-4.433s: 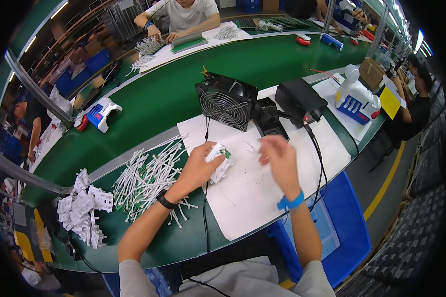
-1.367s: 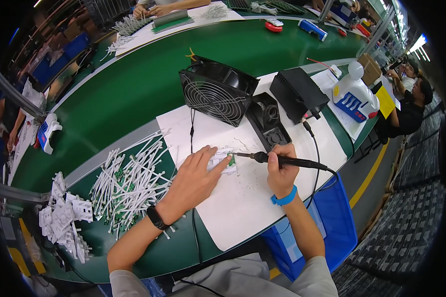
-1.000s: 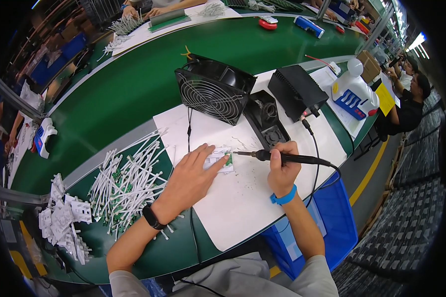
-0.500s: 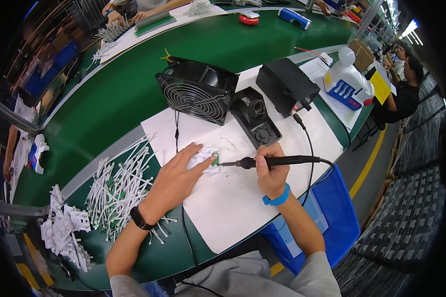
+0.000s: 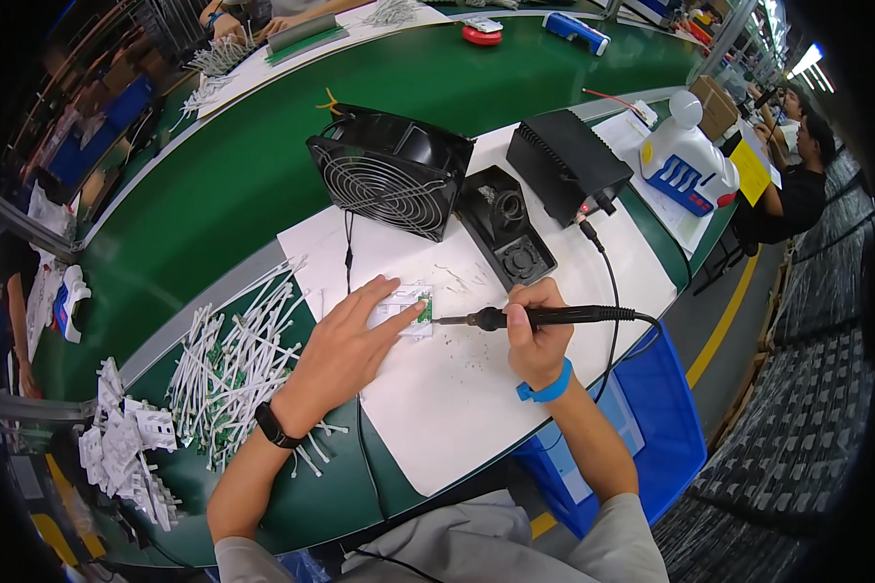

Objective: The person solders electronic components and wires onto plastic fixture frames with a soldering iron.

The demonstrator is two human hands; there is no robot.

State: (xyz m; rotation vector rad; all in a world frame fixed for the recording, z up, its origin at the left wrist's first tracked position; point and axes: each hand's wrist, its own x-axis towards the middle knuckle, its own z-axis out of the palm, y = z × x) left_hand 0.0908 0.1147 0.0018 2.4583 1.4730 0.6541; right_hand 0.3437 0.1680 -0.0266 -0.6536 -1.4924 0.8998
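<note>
- The flat white plastic housing (image 5: 395,304), with a small green circuit board (image 5: 426,313) at its right end, lay on the large white sheet (image 5: 467,408).
- Your left hand (image 5: 342,345) rested on it, back up, fingers spread.
- Your right hand (image 5: 540,342) pinched the black pen-shaped soldering iron (image 5: 491,319), tip just beside the board.

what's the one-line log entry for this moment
left hand: on white plastic part | right hand: gripping soldering iron | iron tip: near green board

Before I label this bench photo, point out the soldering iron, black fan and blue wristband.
Soldering iron (image 5: 490,319), head view: front of its black grip.
Black fan (image 5: 381,189), head view: wire grille.
Blue wristband (image 5: 548,389), head view: outer face.
</note>
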